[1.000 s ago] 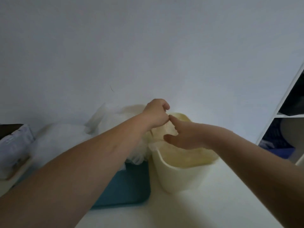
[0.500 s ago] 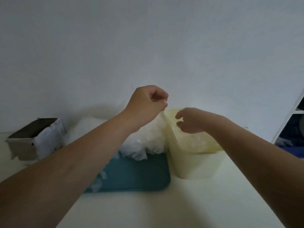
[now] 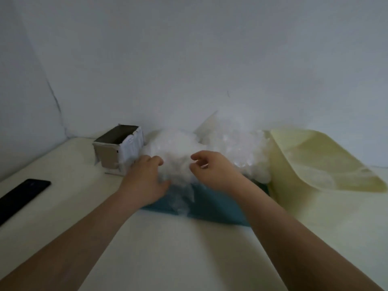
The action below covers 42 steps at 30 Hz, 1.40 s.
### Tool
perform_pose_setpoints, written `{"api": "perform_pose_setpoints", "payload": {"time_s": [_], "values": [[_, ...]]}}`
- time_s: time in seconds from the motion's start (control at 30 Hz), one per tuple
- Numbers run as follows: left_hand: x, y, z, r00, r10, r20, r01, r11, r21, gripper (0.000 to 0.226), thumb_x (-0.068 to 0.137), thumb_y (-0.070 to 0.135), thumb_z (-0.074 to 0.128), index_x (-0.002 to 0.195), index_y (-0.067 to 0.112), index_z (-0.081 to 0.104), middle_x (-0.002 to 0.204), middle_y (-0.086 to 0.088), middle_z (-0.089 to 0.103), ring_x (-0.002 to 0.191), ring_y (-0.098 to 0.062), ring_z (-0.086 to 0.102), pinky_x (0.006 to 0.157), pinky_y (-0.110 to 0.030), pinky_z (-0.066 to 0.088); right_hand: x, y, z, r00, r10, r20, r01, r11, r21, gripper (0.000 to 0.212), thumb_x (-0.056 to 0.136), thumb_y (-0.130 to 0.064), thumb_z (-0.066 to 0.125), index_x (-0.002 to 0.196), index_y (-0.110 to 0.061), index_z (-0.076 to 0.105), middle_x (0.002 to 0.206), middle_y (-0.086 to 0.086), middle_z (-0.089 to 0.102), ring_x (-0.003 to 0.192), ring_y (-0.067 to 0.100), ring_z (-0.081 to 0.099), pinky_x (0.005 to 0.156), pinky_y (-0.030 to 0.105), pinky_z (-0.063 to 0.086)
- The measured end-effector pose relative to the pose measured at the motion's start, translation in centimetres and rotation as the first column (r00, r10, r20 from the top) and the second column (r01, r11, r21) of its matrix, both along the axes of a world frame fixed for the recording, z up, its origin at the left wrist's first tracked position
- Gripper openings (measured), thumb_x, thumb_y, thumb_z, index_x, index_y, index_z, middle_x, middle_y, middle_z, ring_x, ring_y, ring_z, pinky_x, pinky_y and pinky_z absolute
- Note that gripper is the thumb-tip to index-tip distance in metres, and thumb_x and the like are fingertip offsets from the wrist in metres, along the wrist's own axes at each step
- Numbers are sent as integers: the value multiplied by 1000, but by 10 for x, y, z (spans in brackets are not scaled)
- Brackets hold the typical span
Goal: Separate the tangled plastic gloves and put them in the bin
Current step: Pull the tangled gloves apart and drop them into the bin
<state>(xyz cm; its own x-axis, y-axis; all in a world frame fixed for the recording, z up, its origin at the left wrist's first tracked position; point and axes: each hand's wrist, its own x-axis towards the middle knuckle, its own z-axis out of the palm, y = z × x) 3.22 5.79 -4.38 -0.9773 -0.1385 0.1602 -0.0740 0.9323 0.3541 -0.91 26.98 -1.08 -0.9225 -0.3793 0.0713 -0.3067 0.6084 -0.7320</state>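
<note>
Crinkly white plastic gloves (image 3: 231, 148) heaped; flat teal tray (image 3: 214, 206) beneath.

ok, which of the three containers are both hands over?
The teal tray, heaped with tangled gloves. The cardboard box sits left of it, the cream bin right of it.

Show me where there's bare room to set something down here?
Bare table in front of the blue tray, and between the black phone and the cardboard box. Crowded at the back: box, glove pile, bin, left hand and right hand at the pile.
</note>
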Motion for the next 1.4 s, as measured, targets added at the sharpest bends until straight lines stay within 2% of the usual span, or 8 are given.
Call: {"api": "perform_pose_setpoints", "payload": {"time_s": [0.23, 0.53, 0.67, 0.83, 0.97, 1.13, 1.27, 1.4], "values": [[-4, -8, -29, 988, -119, -95, 141, 954, 264, 30, 88, 13, 72, 71, 34, 59, 69, 8, 60, 67, -12, 59, 65, -28, 43, -11, 0, -22, 991, -122, -54, 113, 982, -150, 33, 98, -32, 65, 129, -21, 69, 113, -4, 70, 86, 7, 67, 66, 10, 51], [-5, 15, 47, 789, -238, -566, 500, 785, 366, 27, 81, -8, 72, 83, 19, 71, 106, 6, 68, 108, -17, 67, 92, -20, 55, -7, 12, 24, 999, 0, 43, 19, 900, -435, 71, 79, -75, 69, 130, -26, 69, 126, -9, 72, 117, 9, 68, 105, 39, 54], [-15, 19, 49, 767, -276, -579, 588, 662, 464, 21, 81, 0, 66, 90, 18, 73, 107, 6, 73, 109, -23, 70, 91, -31, 59, -14, 18, 26, 981, 97, 170, 22, 808, -589, 20, 94, -28, 73, 97, -10, 82, 93, 12, 79, 86, 23, 75, 86, 38, 61], [-20, 18, 47, 924, 171, -341, 222, 484, 846, 30, 83, 43, 84, 108, 29, 75, 106, 9, 77, 98, -13, 74, 89, -37, 61, -19, 20, 19, 976, -35, 213, 158, 787, -596, 18, 101, -16, 63, 96, -7, 78, 67, 7, 69, 61, 19, 64, 70, 39, 58], [-19, 13, 41, 977, -214, 6, 54, 275, 960, 72, 72, 73, 80, 119, 19, 74, 102, -6, 79, 86, -22, 74, 83, -41, 55, -13, 18, 24, 995, -31, 94, 73, 869, -490, 17, 103, -13, 61, 98, -10, 76, 76, 13, 75, 59, 25, 65, 63, 40, 59], [-10, 18, 39, 974, -221, -57, 137, 363, 922, 8, 93, 14, 76, 97, 6, 76, 83, -15, 76, 74, -23, 70, 67, -32, 55, -12, 15, 24, 977, -97, 190, 196, 766, -612, 25, 102, -33, 60, 111, -14, 73, 83, 14, 76, 63, 26, 67, 59, 36, 58], [-7, 22, 40, 976, -160, -149, 194, 314, 929, 6, 95, 10, 75, 97, 5, 75, 85, -17, 75, 71, -29, 72, 62, -35, 60, -12, 16, 21, 891, 179, 417, 156, 743, -651, 40, 84, -44, 71, 103, -10, 78, 91, 13, 77, 65, 18, 62, 62, 29, 50], [-11, 21, 34, 977, -57, -205, 206, 496, 844, 13, 101, 20, 68, 95, 10, 74, 80, -10, 75, 58, -26, 67, 53, -34, 56, -15, 8, 10, 948, -35, 316, 238, 738, -631, 17, 98, -23, 68, 99, -10, 77, 71, 7, 69, 42, 13, 42, 38, 19, 34]]}}
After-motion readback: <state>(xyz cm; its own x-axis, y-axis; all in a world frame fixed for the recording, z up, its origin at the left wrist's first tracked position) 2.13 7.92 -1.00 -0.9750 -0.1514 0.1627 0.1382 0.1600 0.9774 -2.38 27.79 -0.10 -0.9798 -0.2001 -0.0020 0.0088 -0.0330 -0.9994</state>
